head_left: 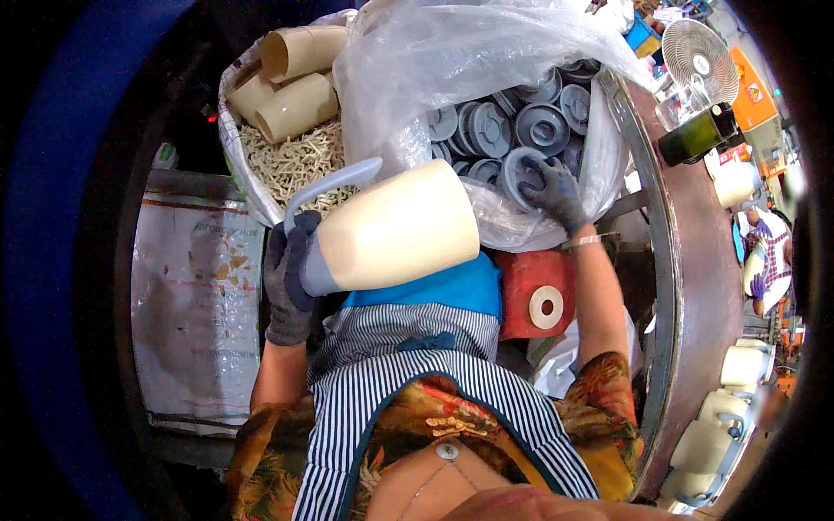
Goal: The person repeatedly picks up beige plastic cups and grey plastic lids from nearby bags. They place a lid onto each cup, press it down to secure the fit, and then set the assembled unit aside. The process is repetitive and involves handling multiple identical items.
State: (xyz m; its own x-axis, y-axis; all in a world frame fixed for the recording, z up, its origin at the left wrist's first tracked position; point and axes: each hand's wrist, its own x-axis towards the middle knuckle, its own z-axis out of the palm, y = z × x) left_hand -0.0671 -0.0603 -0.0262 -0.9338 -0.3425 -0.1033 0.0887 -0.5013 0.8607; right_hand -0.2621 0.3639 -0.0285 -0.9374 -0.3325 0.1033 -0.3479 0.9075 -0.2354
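My left hand, in a dark grey glove, is closed around the grey collar and handle end of a cream jug. The jug lies tilted above my lap, its wide end toward the right. Its curved grey handle rises on the far side. Over an open plastic bag, my gloved right hand has its fingers hooked over the rim of a light grey round cap. Many darker grey round caps are heaped in the bag around it.
A sack at the far left holds cream jug bodies and small pale sticks. A red block with a cream ring sits beside my lap. Along the right runs a metal-edged bench, with a bottle, a fan and finished-looking jugs beyond; another person works there.
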